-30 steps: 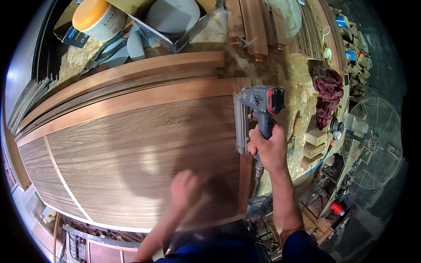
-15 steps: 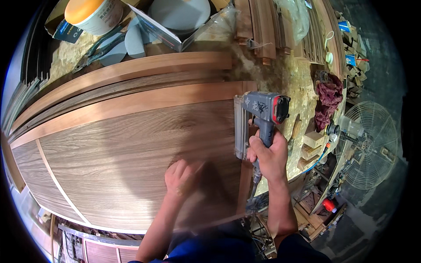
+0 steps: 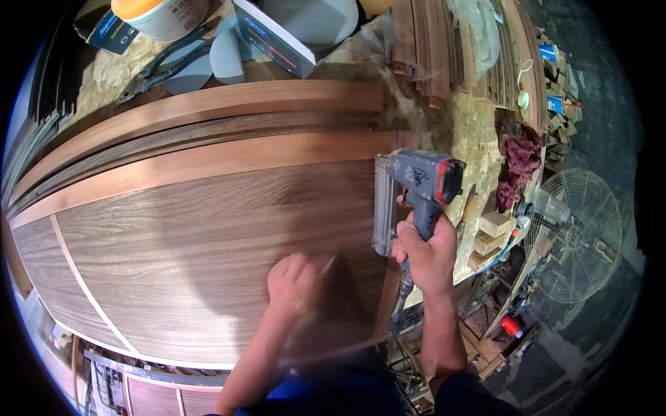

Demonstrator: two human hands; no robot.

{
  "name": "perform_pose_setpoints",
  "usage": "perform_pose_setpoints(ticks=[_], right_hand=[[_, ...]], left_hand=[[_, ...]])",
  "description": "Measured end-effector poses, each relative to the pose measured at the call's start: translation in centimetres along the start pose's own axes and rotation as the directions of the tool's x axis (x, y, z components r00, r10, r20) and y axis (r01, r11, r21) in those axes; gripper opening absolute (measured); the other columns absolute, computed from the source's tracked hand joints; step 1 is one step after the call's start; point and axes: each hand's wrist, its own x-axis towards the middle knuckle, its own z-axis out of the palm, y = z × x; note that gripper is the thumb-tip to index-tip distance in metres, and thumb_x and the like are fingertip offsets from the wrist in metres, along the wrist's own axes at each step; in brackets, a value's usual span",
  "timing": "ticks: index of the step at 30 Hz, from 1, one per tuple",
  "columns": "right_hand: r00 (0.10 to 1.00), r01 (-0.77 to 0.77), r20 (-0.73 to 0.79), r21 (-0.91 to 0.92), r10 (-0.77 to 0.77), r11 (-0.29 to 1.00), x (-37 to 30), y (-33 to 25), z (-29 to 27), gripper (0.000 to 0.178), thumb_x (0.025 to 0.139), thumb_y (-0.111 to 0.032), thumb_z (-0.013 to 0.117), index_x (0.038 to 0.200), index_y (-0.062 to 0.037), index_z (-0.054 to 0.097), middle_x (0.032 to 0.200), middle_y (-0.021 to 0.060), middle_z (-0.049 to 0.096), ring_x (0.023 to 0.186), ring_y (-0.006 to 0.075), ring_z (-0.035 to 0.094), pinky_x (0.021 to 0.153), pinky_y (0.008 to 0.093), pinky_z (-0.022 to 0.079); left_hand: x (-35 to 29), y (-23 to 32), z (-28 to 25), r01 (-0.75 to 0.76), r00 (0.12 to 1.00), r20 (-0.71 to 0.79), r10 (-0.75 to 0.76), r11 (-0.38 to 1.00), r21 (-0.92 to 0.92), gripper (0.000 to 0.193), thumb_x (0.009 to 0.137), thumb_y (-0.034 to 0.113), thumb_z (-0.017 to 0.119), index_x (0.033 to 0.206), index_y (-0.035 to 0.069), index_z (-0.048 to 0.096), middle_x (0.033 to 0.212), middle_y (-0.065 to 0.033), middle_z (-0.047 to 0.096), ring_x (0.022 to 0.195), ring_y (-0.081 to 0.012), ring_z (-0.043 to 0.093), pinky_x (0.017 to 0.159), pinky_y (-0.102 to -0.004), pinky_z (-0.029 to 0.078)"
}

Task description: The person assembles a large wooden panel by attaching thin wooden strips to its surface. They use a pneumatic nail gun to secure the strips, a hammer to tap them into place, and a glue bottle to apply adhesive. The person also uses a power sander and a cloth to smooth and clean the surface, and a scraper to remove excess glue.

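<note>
My right hand (image 3: pixel 429 258) grips the handle of a grey nail gun (image 3: pixel 420 173) with a red-and-black rear cap. Its long magazine stands over the right end of a wood-grained panel (image 3: pixel 173 236), beside the end strip of the frame. A hose runs down from below the handle. Left of the gun, my left hand (image 3: pixel 291 281) is closed above the panel, fingers curled and partly blurred; whatever they hold, if anything, cannot be made out. A reddish wooden rail (image 3: pixel 229 161) runs along the panel's far edge.
Further wooden strips (image 3: pixel 208 105) lie beyond the panel. At the back are a white tub (image 3: pixel 170 17), a box (image 3: pixel 277 41), grey sanding discs (image 3: pixel 225 59) and stacked boards (image 3: pixel 430 55). To the right are a maroon cloth (image 3: pixel 520 159), wood blocks (image 3: pixel 494 225) and a caged fan (image 3: pixel 576 236).
The whole view has shifted slightly. My left hand sits a little further right in the picture, still closed. The nail gun stays in my right hand at the panel's right end.
</note>
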Motion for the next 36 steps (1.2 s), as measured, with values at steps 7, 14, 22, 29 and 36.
perform_pose_setpoints(ticks=[7,14,22,29,36], right_hand=[[0.996,0.007,-0.082,-0.124,-0.018,0.992,-1.3,-0.5,-1.5,0.032,0.098,0.005,0.059,0.13,0.0052,0.061,0.078,-0.0023,0.05,0.054,0.0074,0.053,0.053,0.0264,0.047],[0.996,-0.035,-0.088,-0.155,0.022,0.987,-1.1,0.3,-3.6,0.031,0.096,0.002,0.062,0.126,0.0014,0.064,0.072,-0.0024,0.059,0.057,0.0054,0.055,0.054,0.0248,0.047],[0.997,-0.028,-0.081,-0.172,0.014,0.985,-1.2,0.5,-3.3,0.031,0.094,0.003,0.061,0.125,0.0018,0.064,0.07,-0.002,0.058,0.056,0.0057,0.054,0.053,0.0247,0.045],[0.995,-0.057,-0.091,-0.16,0.043,0.985,-1.8,0.8,-3.3,0.035,0.093,0.005,0.06,0.128,0.0019,0.062,0.07,-0.0019,0.058,0.055,0.006,0.052,0.052,0.0251,0.044],[0.994,-0.048,-0.102,-0.204,0.028,0.978,-2.0,0.8,-3.4,0.029,0.094,0.003,0.062,0.122,0.0036,0.063,0.071,-0.0008,0.06,0.055,0.007,0.054,0.053,0.0263,0.046]], left_hand=[[0.2,0.2,-0.1,0.004,1.0,-0.014,-0.004,1.0,-0.001,0.028,0.082,0.003,0.083,0.105,0.011,0.071,0.081,-0.0065,0.063,0.066,-0.027,0.064,0.056,-0.0384,0.049],[0.3,0.1,-0.2,0.002,1.0,0.01,-0.002,1.0,0.006,0.027,0.083,0.002,0.083,0.104,0.011,0.071,0.078,-0.0054,0.06,0.064,-0.0255,0.062,0.054,-0.0381,0.047],[0.5,0.2,-0.2,-0.004,1.0,-0.012,0.004,1.0,0.005,0.025,0.084,0.001,0.082,0.104,0.01,0.071,0.077,-0.0059,0.059,0.063,-0.0257,0.061,0.054,-0.038,0.047],[0.7,0.3,-0.1,-0.006,0.999,-0.033,0.006,1.0,0.0,0.024,0.084,0.001,0.082,0.104,0.009,0.071,0.076,-0.0062,0.059,0.063,-0.0257,0.061,0.054,-0.0381,0.047],[0.6,0.0,-0.1,-0.008,1.0,-0.019,0.008,1.0,-0.005,0.024,0.084,0.001,0.082,0.104,0.009,0.071,0.078,-0.0063,0.061,0.063,-0.0257,0.061,0.054,-0.0376,0.047]])
